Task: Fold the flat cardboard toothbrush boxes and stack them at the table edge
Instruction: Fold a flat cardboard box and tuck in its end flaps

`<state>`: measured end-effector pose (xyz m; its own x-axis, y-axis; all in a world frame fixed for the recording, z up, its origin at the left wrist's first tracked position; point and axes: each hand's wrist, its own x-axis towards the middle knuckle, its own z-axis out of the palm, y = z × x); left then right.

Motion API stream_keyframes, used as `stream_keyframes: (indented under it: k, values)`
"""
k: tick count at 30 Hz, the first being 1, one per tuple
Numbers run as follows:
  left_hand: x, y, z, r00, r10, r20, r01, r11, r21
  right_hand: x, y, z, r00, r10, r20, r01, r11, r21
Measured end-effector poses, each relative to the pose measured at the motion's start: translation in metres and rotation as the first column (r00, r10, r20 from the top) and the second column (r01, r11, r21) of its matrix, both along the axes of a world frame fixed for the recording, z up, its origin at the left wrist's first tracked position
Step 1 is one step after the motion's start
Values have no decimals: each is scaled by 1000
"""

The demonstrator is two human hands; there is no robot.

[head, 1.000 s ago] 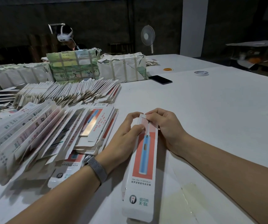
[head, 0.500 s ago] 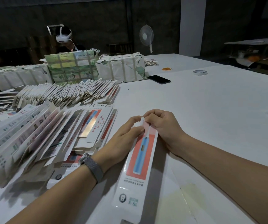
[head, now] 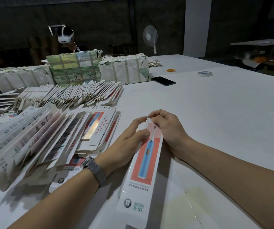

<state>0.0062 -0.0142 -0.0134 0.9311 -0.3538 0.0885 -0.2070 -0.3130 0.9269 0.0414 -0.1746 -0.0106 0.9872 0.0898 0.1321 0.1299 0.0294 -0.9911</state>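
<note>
Box (head: 142, 164) lies lengthwise on the worktop (head: 215, 113) between both forearms, its near end now angled further left than a second ago. The left hand (head: 126, 142) rests curled fingers against its left edge; the right hand (head: 164, 128) pinches the small end flap, which has risen from flat to upright. Left of them, flat boxes (head: 33, 138) lie fanned. Farther off sit taped bundles (head: 99, 68), a phone (head: 163, 80) and a tape roll (head: 205, 73).
</note>
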Motion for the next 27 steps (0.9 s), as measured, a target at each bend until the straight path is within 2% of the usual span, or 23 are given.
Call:
stream_keyframes:
  k: [10, 19, 24, 27]
  values:
    - [-5, -3, 3, 1000, -13, 24, 14, 999, -33, -1, -5, 0, 996, 69, 51, -72, 996, 56]
    - [-1, -2, -1, 999, 29, 16, -28, 999, -41, -3, -5, 0, 993, 94, 74, -97, 995, 32]
    - [1, -2, -3, 994, 99, 55, -94, 992, -88, -2, -2, -3, 988, 134, 77, -136, 990, 24]
    - [3, 0, -4, 984, 162, 77, -151, 979, -134, 1, -2, -7, 993, 103, 62, -106, 992, 61]
